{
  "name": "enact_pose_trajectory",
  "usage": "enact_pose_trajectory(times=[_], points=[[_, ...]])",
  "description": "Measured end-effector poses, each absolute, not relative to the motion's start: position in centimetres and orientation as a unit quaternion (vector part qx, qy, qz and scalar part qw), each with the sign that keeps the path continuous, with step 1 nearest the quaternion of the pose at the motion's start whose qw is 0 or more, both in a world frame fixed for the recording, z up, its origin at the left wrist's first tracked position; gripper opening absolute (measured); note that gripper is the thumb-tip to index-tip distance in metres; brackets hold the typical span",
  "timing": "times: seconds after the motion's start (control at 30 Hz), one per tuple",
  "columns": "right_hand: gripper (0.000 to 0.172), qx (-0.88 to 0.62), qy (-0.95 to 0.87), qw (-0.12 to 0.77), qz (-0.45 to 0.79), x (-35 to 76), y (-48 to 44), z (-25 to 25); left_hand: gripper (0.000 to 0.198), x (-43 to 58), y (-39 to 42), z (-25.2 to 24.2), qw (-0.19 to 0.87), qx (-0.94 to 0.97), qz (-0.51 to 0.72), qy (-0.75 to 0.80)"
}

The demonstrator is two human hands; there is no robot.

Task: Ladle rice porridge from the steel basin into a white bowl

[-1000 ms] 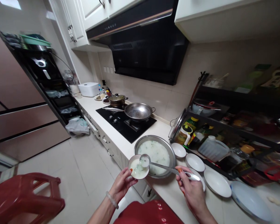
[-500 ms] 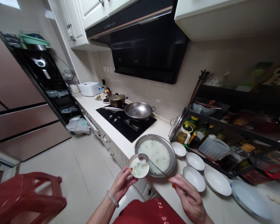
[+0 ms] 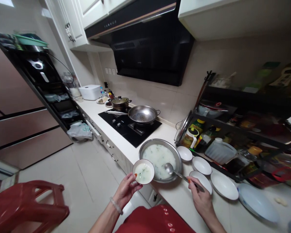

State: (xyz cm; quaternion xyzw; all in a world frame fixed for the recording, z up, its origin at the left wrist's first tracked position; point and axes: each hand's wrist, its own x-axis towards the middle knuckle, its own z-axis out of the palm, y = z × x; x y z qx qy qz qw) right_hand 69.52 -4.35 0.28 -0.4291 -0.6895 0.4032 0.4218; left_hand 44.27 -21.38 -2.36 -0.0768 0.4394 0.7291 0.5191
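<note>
My left hand grips a small bowl by its near rim, thumb over the edge. Pale, milky soup with green bits lies inside it. Beside the bowl stands a wide metal basin of the same soup. My right hand is closed around the handle of a metal ladle. The ladle's head is over the right part of the basin, at or just above the soup; I cannot tell whether it touches.
White bowls and a pale blue dish line the counter at right, before a black rack of bottles. Beyond the basin, a wok and a lidded pot sit on the stove. A red stool stands at lower left.
The ladle has moved right, from over the small bowl to over the basin, with my right hand. The bowl in my left hand has stayed nearly in place.
</note>
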Motion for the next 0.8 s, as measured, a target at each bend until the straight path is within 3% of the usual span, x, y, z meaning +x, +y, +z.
enact_pose_trajectory(times=[0.37,0.8], points=[[0.051,-0.534,-0.517,0.433,0.51,69.3,-3.9,-0.1,0.032,44.3,-21.4,-2.3,0.522,-0.071,0.727,0.441],[0.051,-0.52,-0.48,0.454,0.541,68.8,-4.3,0.9,0.031,44.5,-21.4,-2.1,0.52,-0.074,0.726,0.444]])
